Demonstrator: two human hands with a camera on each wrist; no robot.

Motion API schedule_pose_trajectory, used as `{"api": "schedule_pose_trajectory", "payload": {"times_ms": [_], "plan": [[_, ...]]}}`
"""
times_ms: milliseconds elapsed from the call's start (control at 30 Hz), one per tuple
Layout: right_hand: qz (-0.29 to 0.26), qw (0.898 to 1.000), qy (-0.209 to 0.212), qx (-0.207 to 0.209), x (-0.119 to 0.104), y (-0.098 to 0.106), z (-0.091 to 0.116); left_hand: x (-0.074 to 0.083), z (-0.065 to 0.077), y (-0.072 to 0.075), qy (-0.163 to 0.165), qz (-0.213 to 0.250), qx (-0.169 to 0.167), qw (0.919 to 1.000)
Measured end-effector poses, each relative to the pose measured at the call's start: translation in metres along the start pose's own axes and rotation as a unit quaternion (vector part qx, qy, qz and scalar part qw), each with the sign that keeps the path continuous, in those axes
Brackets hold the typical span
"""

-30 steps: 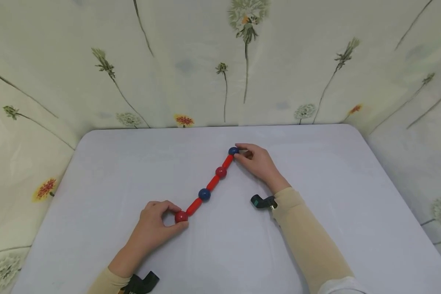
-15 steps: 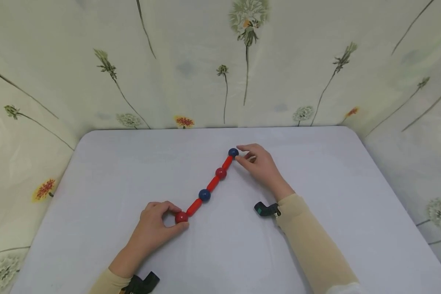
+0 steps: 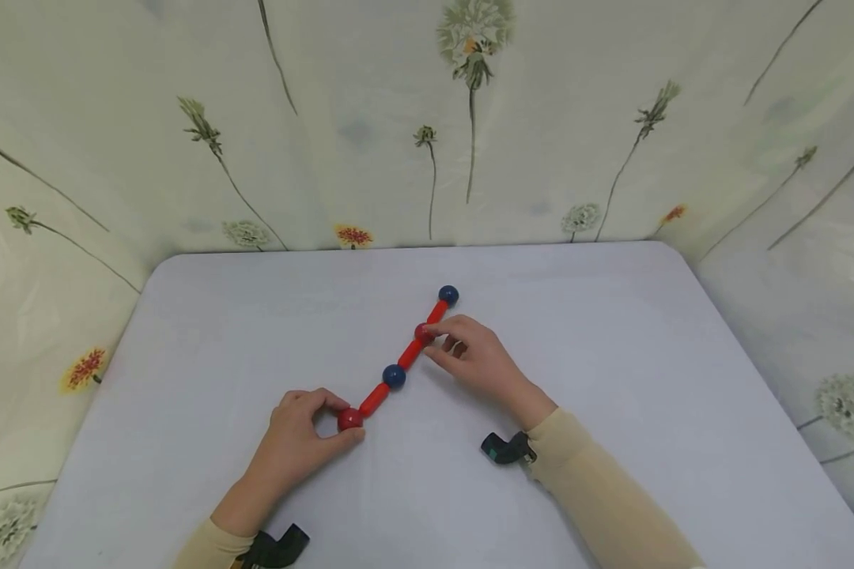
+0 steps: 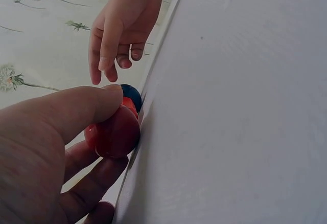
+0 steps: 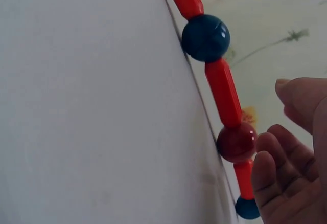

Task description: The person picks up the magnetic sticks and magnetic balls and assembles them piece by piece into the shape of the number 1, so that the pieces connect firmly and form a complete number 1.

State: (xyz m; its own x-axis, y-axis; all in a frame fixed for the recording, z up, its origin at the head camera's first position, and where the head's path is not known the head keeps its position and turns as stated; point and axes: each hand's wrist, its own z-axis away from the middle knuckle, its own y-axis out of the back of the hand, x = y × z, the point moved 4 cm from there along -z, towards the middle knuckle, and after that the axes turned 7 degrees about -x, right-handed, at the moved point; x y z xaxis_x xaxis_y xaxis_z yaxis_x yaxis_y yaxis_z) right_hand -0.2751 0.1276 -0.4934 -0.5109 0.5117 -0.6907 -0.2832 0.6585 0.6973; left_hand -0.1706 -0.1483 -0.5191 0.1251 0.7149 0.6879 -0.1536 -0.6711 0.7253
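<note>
A straight chain of red rods and alternating red and blue balls lies slantwise on the white table. My left hand (image 3: 295,442) pinches the red ball (image 3: 350,420) at the near end between thumb and fingers; the left wrist view shows this red ball (image 4: 115,132) large in the grip. My right hand (image 3: 480,359) is over the middle red ball (image 5: 237,142), its thumb and fingers apart and holding nothing. Between the two red balls sits a blue ball (image 3: 394,376), joined by a red rod (image 5: 223,92) on its far side. Another blue ball (image 3: 448,295) ends the chain.
The white table (image 3: 256,316) has rounded far corners. Behind it hangs a pale curtain (image 3: 370,158) printed with flowers. Each wrist carries a small black camera mount, the right wrist's mount (image 3: 505,448) lying close over the tabletop.
My right hand has left the far blue ball and moved nearer along the chain to the middle red ball. My left hand keeps its pinch, and the chain stays in place.
</note>
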Motion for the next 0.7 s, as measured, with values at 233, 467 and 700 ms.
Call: {"api": "schedule_pose_trajectory", "payload": {"times_ms": [233, 467, 700], "plan": [[-0.008, 1.0, 0.027, 0.002, -0.008, -0.015, 0.005, -0.001, 0.0, -0.001, 0.011, -0.002, -0.004, 0.9999], [-0.005, 0.999, 0.046, -0.008, -0.014, -0.028, 0.007, -0.001, 0.0, -0.001, 0.014, 0.0, -0.007, 0.9999], [0.0, 0.998, 0.058, -0.033, -0.019, -0.038, 0.008, 0.0, 0.0, 0.0, 0.011, 0.003, -0.005, 0.9999]]}}
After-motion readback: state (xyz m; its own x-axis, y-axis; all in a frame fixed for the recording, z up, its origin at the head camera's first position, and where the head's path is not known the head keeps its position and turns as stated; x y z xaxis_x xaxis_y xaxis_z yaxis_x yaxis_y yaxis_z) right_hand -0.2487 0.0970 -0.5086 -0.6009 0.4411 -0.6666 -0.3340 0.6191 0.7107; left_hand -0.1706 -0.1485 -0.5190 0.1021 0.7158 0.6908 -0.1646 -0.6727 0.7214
